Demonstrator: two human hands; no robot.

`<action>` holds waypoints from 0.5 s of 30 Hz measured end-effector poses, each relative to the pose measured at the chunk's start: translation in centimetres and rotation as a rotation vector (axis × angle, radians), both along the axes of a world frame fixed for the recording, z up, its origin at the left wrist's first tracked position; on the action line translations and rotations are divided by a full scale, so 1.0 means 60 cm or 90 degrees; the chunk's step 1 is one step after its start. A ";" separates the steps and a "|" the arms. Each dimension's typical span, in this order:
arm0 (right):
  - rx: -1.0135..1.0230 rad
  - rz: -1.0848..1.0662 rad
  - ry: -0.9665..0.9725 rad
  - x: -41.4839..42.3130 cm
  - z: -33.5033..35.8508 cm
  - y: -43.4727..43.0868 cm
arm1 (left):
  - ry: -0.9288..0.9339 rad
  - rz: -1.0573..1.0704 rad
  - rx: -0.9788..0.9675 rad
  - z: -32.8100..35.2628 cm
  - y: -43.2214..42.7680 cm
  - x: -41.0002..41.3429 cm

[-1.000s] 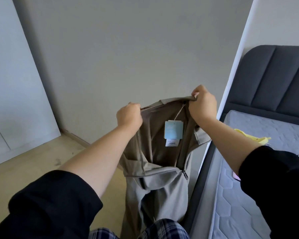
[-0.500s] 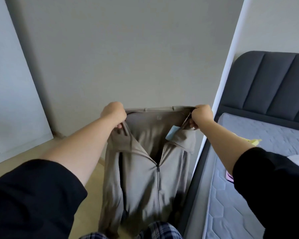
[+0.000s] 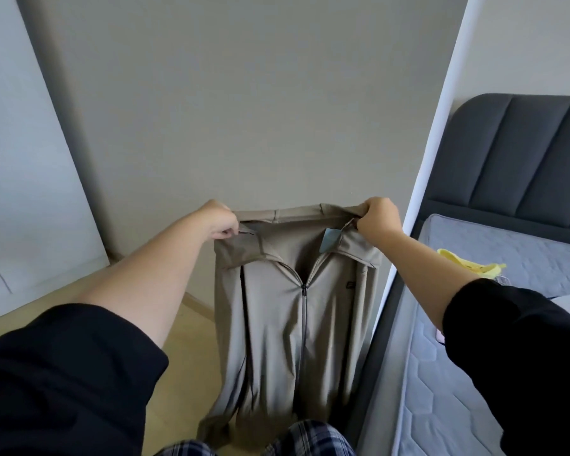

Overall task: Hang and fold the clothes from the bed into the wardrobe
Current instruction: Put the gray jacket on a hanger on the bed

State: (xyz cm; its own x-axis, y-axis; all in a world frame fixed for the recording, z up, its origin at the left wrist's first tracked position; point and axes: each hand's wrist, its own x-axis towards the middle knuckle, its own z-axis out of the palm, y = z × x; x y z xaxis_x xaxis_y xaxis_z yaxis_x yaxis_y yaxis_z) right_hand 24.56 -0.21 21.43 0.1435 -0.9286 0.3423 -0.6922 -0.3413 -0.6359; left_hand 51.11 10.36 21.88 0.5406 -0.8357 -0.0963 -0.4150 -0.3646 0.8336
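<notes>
A beige zip-up jacket [image 3: 287, 324] hangs in front of me, stretched flat between both hands, zipper facing me and closed up to the chest. My left hand [image 3: 222, 222] grips its left shoulder, and my right hand [image 3: 377, 217] grips the right shoulder by the collar. A light blue tag [image 3: 330, 240] shows inside the collar near my right hand. The jacket's hem drops behind my plaid-trousered knees. The bed [image 3: 494, 324] with a grey quilted mattress lies to the right. White wardrobe panels [image 3: 23, 192] stand at the left.
A yellow garment [image 3: 468, 263] lies on the mattress near the dark padded headboard [image 3: 520, 159]. A grey wall [image 3: 244, 110] rises straight ahead, with a white edge strip beside the bed. Light wood floor [image 3: 40, 324] runs along the left.
The jacket was bunched and open with the tag hanging out; my hands have moved apart and spread it flat by the shoulders, front zipped and facing me.
</notes>
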 end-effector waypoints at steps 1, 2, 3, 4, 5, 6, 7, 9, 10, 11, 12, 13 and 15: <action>-0.025 -0.003 0.010 -0.002 0.000 0.001 | -0.089 -0.018 0.021 0.000 0.001 0.001; -0.051 -0.004 0.024 -0.004 0.000 0.001 | -0.179 -0.029 0.051 0.002 0.004 -0.002; -0.072 -0.003 0.034 -0.005 0.002 0.002 | -0.247 -0.035 0.058 0.004 0.005 -0.004; -0.088 -0.003 0.034 -0.004 0.006 0.002 | -0.289 -0.039 0.052 0.009 0.006 -0.007; -0.101 -0.009 0.026 -0.002 0.013 0.002 | -0.331 -0.043 0.040 0.017 0.005 -0.010; -0.121 -0.023 0.014 0.000 0.022 0.002 | -0.381 -0.038 0.012 0.025 0.002 -0.013; -0.157 -0.047 0.002 0.001 0.031 0.002 | -0.431 -0.018 -0.037 0.034 -0.001 -0.017; -0.260 -0.104 -0.008 0.002 0.050 0.004 | -0.518 0.065 -0.173 0.047 -0.005 -0.026; -0.304 -0.118 0.008 0.001 0.057 0.003 | -0.536 0.122 -0.232 0.053 -0.007 -0.030; -0.330 -0.122 0.061 0.000 0.061 0.001 | -0.539 0.164 -0.269 0.056 -0.010 -0.032; -0.334 -0.126 0.138 -0.001 0.062 0.000 | -0.544 0.182 -0.272 0.057 -0.013 -0.035; -0.318 -0.130 0.195 -0.004 0.062 -0.001 | -0.552 0.180 -0.250 0.055 -0.016 -0.037; -0.241 -0.135 0.187 -0.010 0.059 -0.004 | -0.555 0.170 -0.193 0.046 -0.021 -0.042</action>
